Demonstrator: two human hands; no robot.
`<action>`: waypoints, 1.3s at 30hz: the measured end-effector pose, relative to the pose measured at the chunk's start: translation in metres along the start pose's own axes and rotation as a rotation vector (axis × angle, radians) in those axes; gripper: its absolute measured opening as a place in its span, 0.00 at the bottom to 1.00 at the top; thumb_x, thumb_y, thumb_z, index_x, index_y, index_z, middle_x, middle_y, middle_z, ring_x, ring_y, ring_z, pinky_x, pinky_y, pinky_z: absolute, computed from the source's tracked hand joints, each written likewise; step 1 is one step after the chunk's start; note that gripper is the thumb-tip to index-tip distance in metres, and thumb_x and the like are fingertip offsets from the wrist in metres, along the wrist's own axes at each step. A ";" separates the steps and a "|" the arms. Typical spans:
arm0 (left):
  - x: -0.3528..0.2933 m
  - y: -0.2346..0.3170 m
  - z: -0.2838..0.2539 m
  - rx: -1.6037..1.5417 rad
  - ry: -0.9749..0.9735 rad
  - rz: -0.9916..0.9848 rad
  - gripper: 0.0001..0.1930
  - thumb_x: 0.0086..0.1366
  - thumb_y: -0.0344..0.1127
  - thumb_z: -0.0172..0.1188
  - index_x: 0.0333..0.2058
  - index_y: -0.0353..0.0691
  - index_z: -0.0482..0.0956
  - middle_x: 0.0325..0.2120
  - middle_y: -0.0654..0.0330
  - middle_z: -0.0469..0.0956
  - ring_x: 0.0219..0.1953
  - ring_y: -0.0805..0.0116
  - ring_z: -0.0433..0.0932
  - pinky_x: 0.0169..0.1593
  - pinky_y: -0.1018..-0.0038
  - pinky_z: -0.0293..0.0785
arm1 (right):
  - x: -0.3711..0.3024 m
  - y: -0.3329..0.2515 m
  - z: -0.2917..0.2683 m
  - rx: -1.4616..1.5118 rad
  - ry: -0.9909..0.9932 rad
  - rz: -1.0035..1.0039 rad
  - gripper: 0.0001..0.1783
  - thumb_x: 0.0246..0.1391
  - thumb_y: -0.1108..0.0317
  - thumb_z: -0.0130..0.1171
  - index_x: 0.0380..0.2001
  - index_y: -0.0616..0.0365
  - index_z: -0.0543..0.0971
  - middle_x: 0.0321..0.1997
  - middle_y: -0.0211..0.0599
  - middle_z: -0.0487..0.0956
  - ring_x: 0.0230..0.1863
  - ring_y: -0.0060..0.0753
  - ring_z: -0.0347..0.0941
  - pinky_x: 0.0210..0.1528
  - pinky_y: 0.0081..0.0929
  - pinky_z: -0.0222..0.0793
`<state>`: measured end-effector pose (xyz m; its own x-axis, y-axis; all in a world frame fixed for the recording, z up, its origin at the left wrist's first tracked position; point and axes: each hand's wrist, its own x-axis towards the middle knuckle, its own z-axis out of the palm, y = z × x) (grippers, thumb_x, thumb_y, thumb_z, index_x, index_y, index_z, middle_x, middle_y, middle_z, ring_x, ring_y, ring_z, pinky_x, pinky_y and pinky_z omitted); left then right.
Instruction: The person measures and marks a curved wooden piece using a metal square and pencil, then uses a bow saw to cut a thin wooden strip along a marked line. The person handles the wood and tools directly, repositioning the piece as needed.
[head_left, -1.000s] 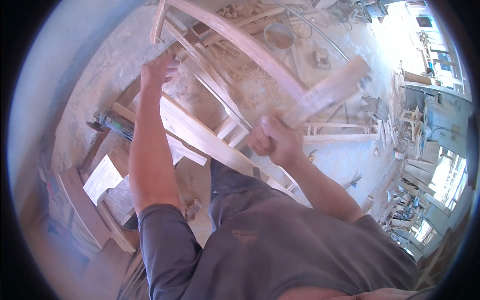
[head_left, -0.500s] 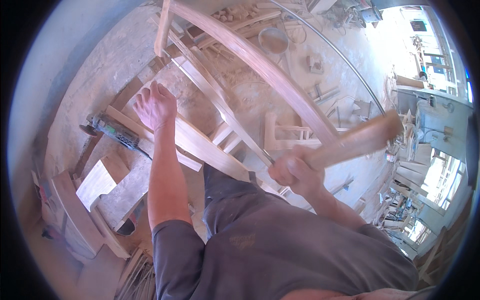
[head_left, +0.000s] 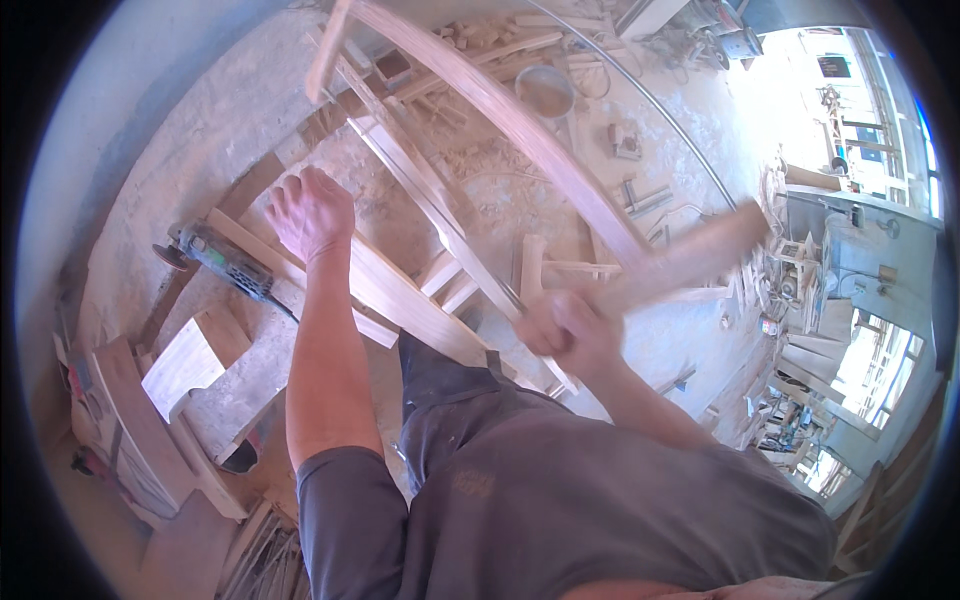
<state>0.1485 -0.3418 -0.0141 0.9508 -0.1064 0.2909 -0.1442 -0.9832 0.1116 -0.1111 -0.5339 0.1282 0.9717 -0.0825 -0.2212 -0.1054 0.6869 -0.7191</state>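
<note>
My left hand [head_left: 312, 213] is closed in a fist over the far end of a pale wooden board [head_left: 415, 305]; whatever its curled fingers hold is hidden beneath them. My right hand [head_left: 572, 325] grips a thick wooden club [head_left: 690, 262], which sticks out to the right and is smeared by motion. Beyond the hands, a long curved wooden rail [head_left: 510, 110] slants from the top toward the club. Between board and rail runs a narrower wooden bar [head_left: 445, 225], its near end close to my right hand.
An angle grinder [head_left: 225, 262] with a cord lies left of my left forearm. Nearer are a cut wooden block [head_left: 195, 362] and curved boards [head_left: 140, 430]. A round pan [head_left: 545, 92] stands on the dusty floor among offcuts. A thin metal rod [head_left: 660, 110] arcs across the upper right.
My right hand and the wooden club have moved left and slightly down. My left hand stays closed in nearly the same place.
</note>
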 end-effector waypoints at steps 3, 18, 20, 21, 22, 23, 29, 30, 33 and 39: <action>-0.002 0.001 -0.001 0.009 -0.016 -0.003 0.09 0.63 0.39 0.56 0.31 0.46 0.84 0.33 0.57 0.84 0.41 0.55 0.80 0.47 0.58 0.71 | 0.085 0.024 -0.003 0.060 0.014 0.106 0.18 0.74 0.65 0.42 0.25 0.50 0.64 0.14 0.26 0.58 0.15 0.26 0.53 0.24 0.31 0.53; 0.002 -0.008 0.007 -0.041 0.106 0.036 0.06 0.61 0.37 0.59 0.27 0.45 0.82 0.27 0.58 0.80 0.35 0.55 0.77 0.42 0.57 0.68 | 0.101 0.049 -0.015 0.063 0.023 0.113 0.15 0.74 0.65 0.44 0.27 0.48 0.65 0.18 0.25 0.63 0.20 0.24 0.58 0.32 0.26 0.59; -0.003 -0.008 0.008 -0.079 0.177 0.051 0.06 0.61 0.36 0.59 0.26 0.46 0.82 0.26 0.58 0.80 0.34 0.55 0.77 0.41 0.57 0.68 | 0.125 0.050 0.003 0.049 0.091 0.032 0.15 0.73 0.65 0.46 0.26 0.48 0.66 0.19 0.25 0.65 0.21 0.25 0.61 0.34 0.26 0.61; -0.004 -0.006 0.007 -0.069 0.056 0.015 0.04 0.59 0.36 0.62 0.32 0.46 0.84 0.30 0.58 0.81 0.38 0.54 0.77 0.44 0.58 0.69 | 0.126 0.049 0.005 0.031 0.096 0.011 0.15 0.73 0.65 0.46 0.26 0.48 0.65 0.18 0.26 0.64 0.21 0.25 0.59 0.33 0.28 0.61; -0.003 -0.008 0.004 -0.119 0.125 0.063 0.06 0.59 0.37 0.63 0.35 0.45 0.84 0.32 0.57 0.81 0.40 0.55 0.77 0.46 0.59 0.69 | 0.127 0.048 0.006 0.013 0.101 -0.010 0.15 0.73 0.65 0.46 0.26 0.47 0.64 0.17 0.26 0.63 0.20 0.25 0.58 0.32 0.29 0.60; -0.002 -0.010 0.000 -0.168 0.193 0.112 0.09 0.60 0.37 0.64 0.38 0.44 0.84 0.34 0.56 0.81 0.42 0.55 0.77 0.48 0.59 0.69 | 0.128 0.047 0.007 -0.002 0.106 -0.030 0.16 0.73 0.64 0.46 0.26 0.47 0.64 0.17 0.27 0.62 0.19 0.25 0.56 0.31 0.30 0.60; -0.059 -0.029 0.018 -0.575 0.434 -0.598 0.21 0.61 0.45 0.70 0.45 0.35 0.82 0.43 0.51 0.81 0.49 0.61 0.75 0.54 0.62 0.67 | 0.124 0.045 -0.003 0.111 0.100 -0.004 0.13 0.71 0.65 0.47 0.28 0.47 0.65 0.18 0.27 0.63 0.19 0.27 0.58 0.32 0.32 0.60; -0.063 -0.030 0.016 -0.765 0.322 -0.775 0.22 0.60 0.46 0.71 0.44 0.34 0.82 0.42 0.52 0.81 0.47 0.62 0.75 0.53 0.63 0.67 | 0.124 0.041 0.000 0.106 0.111 0.003 0.13 0.71 0.65 0.48 0.28 0.47 0.65 0.18 0.27 0.63 0.20 0.27 0.58 0.32 0.33 0.60; -0.049 -0.020 -0.022 -1.327 -0.109 -1.109 0.23 0.57 0.46 0.74 0.41 0.33 0.82 0.38 0.55 0.81 0.41 0.62 0.75 0.50 0.66 0.67 | 0.125 0.037 0.001 0.194 0.115 -0.027 0.12 0.70 0.68 0.54 0.30 0.51 0.67 0.17 0.28 0.64 0.20 0.26 0.62 0.30 0.31 0.63; -0.015 -0.015 -0.030 -1.294 0.042 -1.109 0.17 0.56 0.42 0.75 0.34 0.34 0.83 0.32 0.59 0.78 0.38 0.64 0.73 0.48 0.64 0.67 | 0.153 0.008 0.026 0.176 0.025 -0.057 0.12 0.69 0.68 0.55 0.29 0.52 0.68 0.17 0.28 0.65 0.19 0.27 0.63 0.29 0.33 0.63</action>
<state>0.1283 -0.3212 0.0089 0.7365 0.5206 -0.4319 0.4008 0.1784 0.8986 0.0426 -0.5222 0.1052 0.9694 -0.1413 -0.2010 -0.0094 0.7962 -0.6050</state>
